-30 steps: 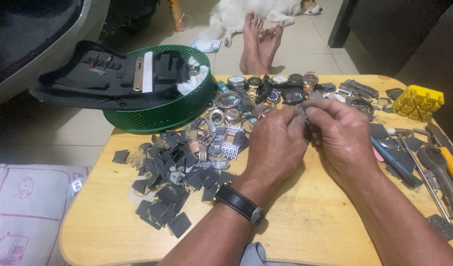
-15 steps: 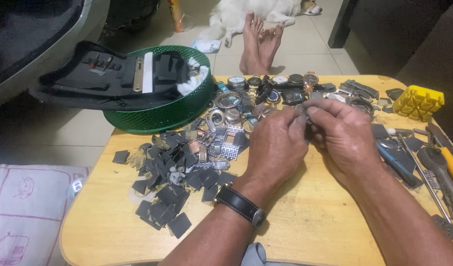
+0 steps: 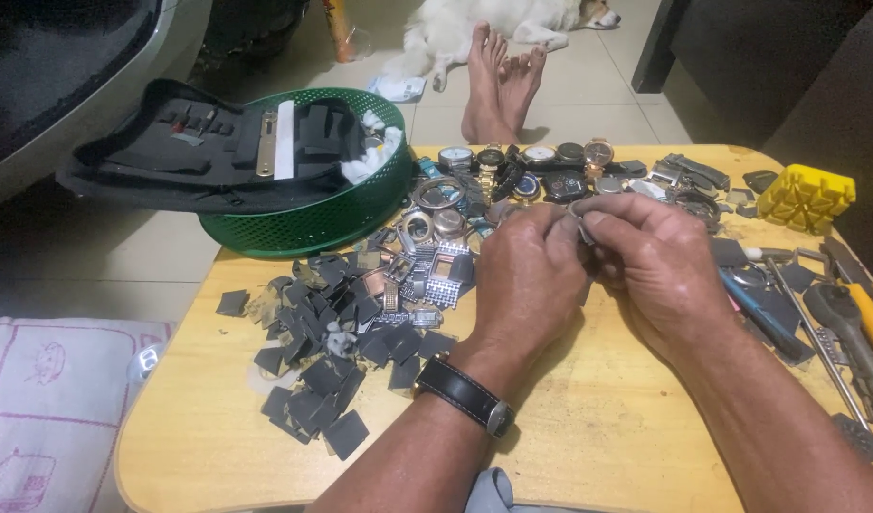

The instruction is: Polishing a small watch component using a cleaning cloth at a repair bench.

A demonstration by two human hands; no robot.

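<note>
Small metal watch part [image 3: 581, 224], silvery and mostly hidden, sits pinched between both hands above the middle of the wooden table [image 3: 598, 446]. From the head camera, the left hand [image 3: 527, 275] curls over it, knuckles up, fingers pressed together around the piece, a black-strapped wristwatch [image 3: 465, 394] on that wrist. The right hand [image 3: 650, 261] meets it from the other side, thumb and forefinger tips nipping the same bit of metal, the remaining fingers folded under. What exactly the piece is, I cannot tell; too little of it shows.

Left of the hands lies a scatter of dark flat squares [image 3: 313, 361] spread across the tabletop, and just beside them a cluster of metal bracelet links and buckles [image 3: 427, 275]. Behind the hands runs a row of watches [image 3: 531, 161] along the far edge. At the far left corner a green mesh basket [image 3: 313, 223] holds a black tool case [image 3: 218, 152], lying open. Over on the right there's a yellow block-shaped holder [image 3: 805, 198] near the corner, and closer in, several hand tools [image 3: 835, 323] laid side by side, one with a yellow-orange handle. Beyond the table, a pair of bare feet [image 3: 498, 81] rests on the tiled floor, with a light-furred dog [image 3: 493, 19] lying behind them.
</note>
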